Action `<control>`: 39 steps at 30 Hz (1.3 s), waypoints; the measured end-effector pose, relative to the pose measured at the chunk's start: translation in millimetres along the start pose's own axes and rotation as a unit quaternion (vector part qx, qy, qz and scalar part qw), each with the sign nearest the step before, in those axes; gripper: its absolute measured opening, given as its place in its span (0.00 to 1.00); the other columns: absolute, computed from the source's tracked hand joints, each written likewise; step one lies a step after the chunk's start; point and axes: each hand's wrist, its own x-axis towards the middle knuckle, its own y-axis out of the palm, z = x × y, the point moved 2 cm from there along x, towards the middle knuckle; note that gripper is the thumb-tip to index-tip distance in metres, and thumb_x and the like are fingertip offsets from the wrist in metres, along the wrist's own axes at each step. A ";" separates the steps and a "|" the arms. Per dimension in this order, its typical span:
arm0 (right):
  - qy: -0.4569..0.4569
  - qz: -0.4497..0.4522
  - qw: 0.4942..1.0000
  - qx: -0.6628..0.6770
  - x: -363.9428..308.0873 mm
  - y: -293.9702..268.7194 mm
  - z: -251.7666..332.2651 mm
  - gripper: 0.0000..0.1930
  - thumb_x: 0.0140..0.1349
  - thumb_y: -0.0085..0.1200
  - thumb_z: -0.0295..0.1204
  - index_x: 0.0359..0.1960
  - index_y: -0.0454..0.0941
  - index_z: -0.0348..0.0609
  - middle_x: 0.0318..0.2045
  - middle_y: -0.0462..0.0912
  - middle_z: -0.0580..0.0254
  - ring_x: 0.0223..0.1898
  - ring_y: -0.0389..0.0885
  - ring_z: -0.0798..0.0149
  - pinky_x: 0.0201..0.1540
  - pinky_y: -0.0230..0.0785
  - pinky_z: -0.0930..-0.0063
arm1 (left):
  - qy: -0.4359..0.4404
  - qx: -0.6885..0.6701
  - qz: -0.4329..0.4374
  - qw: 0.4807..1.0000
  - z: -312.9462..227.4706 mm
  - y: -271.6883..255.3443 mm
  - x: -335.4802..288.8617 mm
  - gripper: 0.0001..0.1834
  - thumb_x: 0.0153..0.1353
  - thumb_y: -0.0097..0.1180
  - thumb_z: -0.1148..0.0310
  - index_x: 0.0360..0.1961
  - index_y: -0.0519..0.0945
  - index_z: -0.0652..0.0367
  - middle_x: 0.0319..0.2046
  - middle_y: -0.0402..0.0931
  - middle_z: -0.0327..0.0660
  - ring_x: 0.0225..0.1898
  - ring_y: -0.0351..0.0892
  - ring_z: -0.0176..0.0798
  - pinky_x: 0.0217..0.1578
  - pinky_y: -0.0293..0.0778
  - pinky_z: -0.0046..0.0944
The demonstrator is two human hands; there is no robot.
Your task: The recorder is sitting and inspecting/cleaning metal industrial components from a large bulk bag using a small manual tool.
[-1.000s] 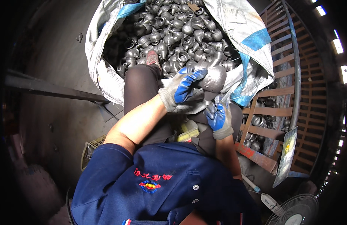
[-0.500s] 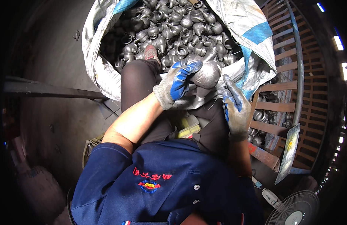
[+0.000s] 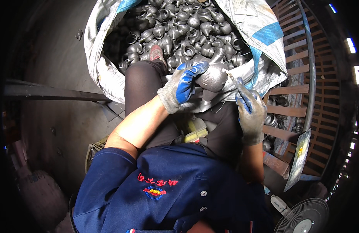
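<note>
My left hand [image 3: 183, 86], in a grey glove with blue coating, grips a grey metal pipe fitting [image 3: 213, 77] by its left side. The fitting has a rounded body with raised markings, a threaded end at the top and a neck pointing down. My right hand [image 3: 252, 110], gloved alike, is closed round a slim tool [image 3: 230, 74] with a pale tip. That tip meets or nearly meets the right side of the fitting; its exact kind I cannot make out. Both hands are above my lap, at the near edge of a white woven bulk bag [image 3: 98, 66].
Many similar grey fittings [image 3: 187, 29] fill the bag, where my shoe [image 3: 157, 53] also rests. A slatted brown crate [image 3: 290, 90] holding more fittings stands at the right. A fan [image 3: 303, 223] is at the lower right. A dark metal bar [image 3: 51, 92] crosses the left side.
My right hand has shifted a little right and turned, so the tool's pale tip shows more clearly beside the fitting. My left hand and the fitting have hardly moved.
</note>
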 end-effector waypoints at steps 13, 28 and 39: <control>0.032 0.077 0.987 0.135 5.2 2.6 0.8 0.17 0.53 0.45 0.17 0.45 0.75 0.32 0.42 0.79 0.53 0.39 0.78 0.67 0.47 0.67 0.75 | -0.087 -0.113 -0.007 0.990 74.3 -17.9 5.7 0.15 0.60 0.48 0.66 0.45 0.73 0.64 0.39 0.76 0.44 0.39 0.78 0.37 0.39 0.75 0.34; -0.041 0.039 0.994 -0.090 -7.1 8.1 15.8 0.16 0.51 0.54 0.21 0.44 0.77 0.43 0.35 0.79 0.51 0.36 0.78 0.53 0.40 0.69 0.65 | 0.017 0.019 0.022 0.999 47.9 -17.5 6.0 0.27 0.36 0.60 0.72 0.44 0.74 0.61 0.36 0.78 0.46 0.36 0.76 0.51 0.36 0.70 0.45; 0.201 0.119 0.930 0.285 14.9 4.1 -8.6 0.16 0.57 0.49 0.23 0.48 0.76 0.41 0.18 0.69 0.78 0.15 0.57 0.87 0.15 0.48 0.91 | -0.060 0.047 -0.010 0.997 21.1 -6.2 3.7 0.14 0.54 0.49 0.72 0.42 0.76 0.63 0.33 0.77 0.43 0.35 0.78 0.39 0.38 0.72 0.35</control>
